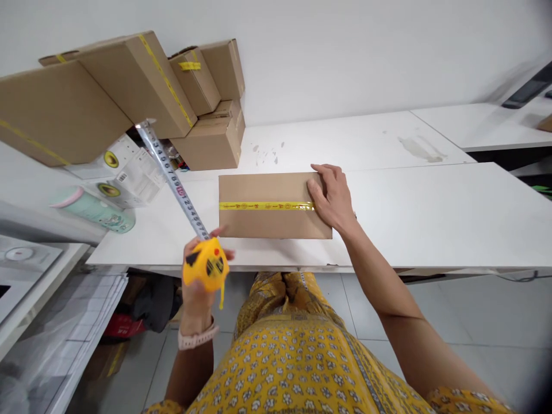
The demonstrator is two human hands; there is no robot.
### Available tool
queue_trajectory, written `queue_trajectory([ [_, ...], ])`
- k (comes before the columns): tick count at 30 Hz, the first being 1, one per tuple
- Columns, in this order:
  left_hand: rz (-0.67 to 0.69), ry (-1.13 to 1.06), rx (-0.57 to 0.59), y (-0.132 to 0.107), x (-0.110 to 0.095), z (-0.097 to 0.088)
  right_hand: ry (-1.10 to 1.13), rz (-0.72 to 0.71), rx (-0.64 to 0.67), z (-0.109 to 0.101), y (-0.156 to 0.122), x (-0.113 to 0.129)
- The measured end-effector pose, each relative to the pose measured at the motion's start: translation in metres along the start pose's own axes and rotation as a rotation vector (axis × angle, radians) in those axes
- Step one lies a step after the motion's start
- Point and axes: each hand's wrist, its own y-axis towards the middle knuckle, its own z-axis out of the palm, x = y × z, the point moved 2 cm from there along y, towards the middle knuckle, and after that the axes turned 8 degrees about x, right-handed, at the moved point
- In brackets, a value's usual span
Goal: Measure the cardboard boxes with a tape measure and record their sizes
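Note:
My left hand (197, 296) is wrapped round a yellow tape measure (207, 265) at the table's front edge, left of a cardboard box (267, 223). Its silver blade (176, 183) is pulled out and slants up to the far left, above the table. The closed box lies flat, with a strip of printed yellow tape (263, 206) along its top. My right hand (331, 198) grips the box's right end, thumb on the top face and fingers over the far right corner. The undersides of those fingers are hidden.
Several cardboard boxes (211, 144) are stacked at the back left against the wall. White boxes with avocado pictures (133, 172) and a mint-green bottle (97, 208) stand before them. The white table (414, 218) runs to the right; its front edge (276, 267) is close to my body.

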Motion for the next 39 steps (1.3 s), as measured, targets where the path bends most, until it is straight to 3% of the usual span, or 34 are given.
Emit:
queue_trajectory([
  [2,0.008,0.004,-0.138,0.013,0.005,-0.014,0.093,0.021,0.001,0.000,-0.004,-0.005],
  [4,-0.036,-0.006,-0.201,0.019,0.014,-0.022,0.140,0.043,-0.009,0.001,-0.006,-0.008],
  [13,-0.147,-0.111,-0.133,0.013,0.037,-0.019,0.208,0.139,-0.023,-0.007,-0.017,-0.005],
  [20,-0.014,-0.031,-0.218,0.035,0.033,-0.035,0.245,0.045,-0.016,-0.008,-0.039,0.003],
  [23,-0.067,0.022,-0.235,0.032,0.037,-0.051,0.233,-0.072,-0.018,0.007,-0.063,0.024],
  [26,-0.086,0.046,-0.353,0.019,0.041,-0.072,0.217,-0.201,-0.054,0.033,-0.080,0.045],
  [30,-0.015,0.053,-0.502,0.000,0.041,-0.103,0.317,-0.338,-0.033,0.075,-0.073,0.059],
  [34,-0.045,0.219,-0.552,-0.010,0.042,-0.121,0.350,-0.396,0.137,0.113,-0.051,0.062],
  [37,0.103,0.437,-0.623,-0.008,0.029,-0.122,0.280,-0.436,0.222,0.126,-0.046,0.056],
  [39,0.229,0.560,-0.632,-0.003,0.010,-0.115,0.207,-0.331,0.156,0.121,-0.047,0.036],
])
